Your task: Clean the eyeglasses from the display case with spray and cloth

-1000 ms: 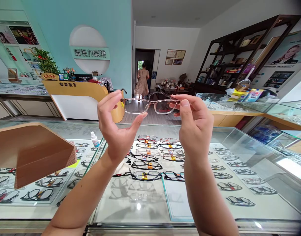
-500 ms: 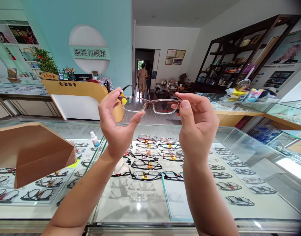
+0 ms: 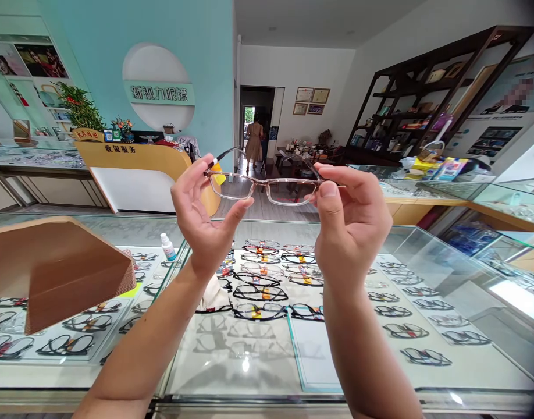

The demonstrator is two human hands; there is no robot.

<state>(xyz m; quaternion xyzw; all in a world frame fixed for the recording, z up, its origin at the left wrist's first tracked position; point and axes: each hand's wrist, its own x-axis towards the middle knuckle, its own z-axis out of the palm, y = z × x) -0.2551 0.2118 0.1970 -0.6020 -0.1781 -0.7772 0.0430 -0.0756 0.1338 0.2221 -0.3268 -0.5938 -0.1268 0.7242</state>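
A pair of eyeglasses [image 3: 262, 181] with a brown upper rim and clear lower rims is raised above the glass counter, its temples unfolded and pointing away from me. My left hand [image 3: 210, 215] grips the left hinge end with its fingers, while its thumb reaches up near the bottom of the left lens. At the other end, my right hand [image 3: 352, 215] pinches the right hinge between thumb and index finger. Below, several rows of spectacle frames [image 3: 260, 292] lie in the counter display. A beige cloth [image 3: 214, 295] rests beside my left forearm.
A brown wooden box-like piece [image 3: 79, 273] stands on the counter at left, near a small white bottle [image 3: 167, 247]. The glass display counter [image 3: 232, 372] spans the front. A person [image 3: 253, 142] is in the far doorway; a yellow reception desk [image 3: 136, 174] stands at back left.
The eyeglasses have shifted slightly left and tilted a little, with both hands still on them. In the doorway, the person has moved slightly.
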